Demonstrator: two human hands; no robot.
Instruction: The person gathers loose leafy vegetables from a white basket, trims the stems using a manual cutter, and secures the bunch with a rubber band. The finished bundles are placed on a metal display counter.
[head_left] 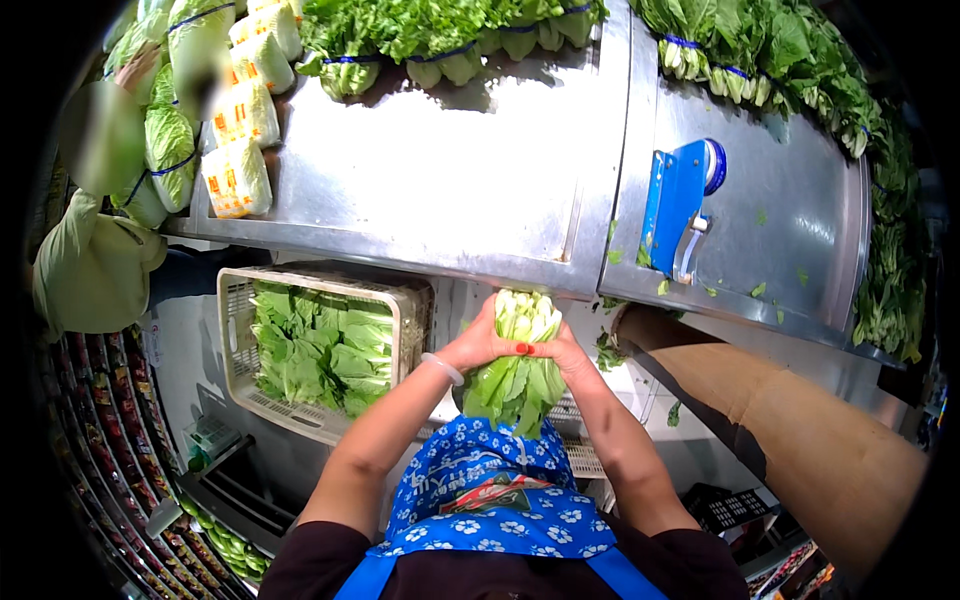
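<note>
Both my hands are wrapped round a bunch of leafy greens (515,385) in front of my apron, its pale stem ends up and its leaves hanging down. My left hand (478,342) grips its left side, and my right hand (568,350) closes on its right side; the thumbs meet across the front. A white bangle is on my left wrist. To the left of my hands, a beige plastic crate (300,408) holds more loose greens (325,345). A blue tape dispenser (675,205) with a roll of blue tape stands on the metal counter at the right.
Taped bunches of greens (440,55) line the back of the metal counter (430,170), with more (770,60) at far right. Wrapped cabbages (240,180) lie at far left, beside another person (95,255). A thick brown column-like shape (760,400) slants across the right.
</note>
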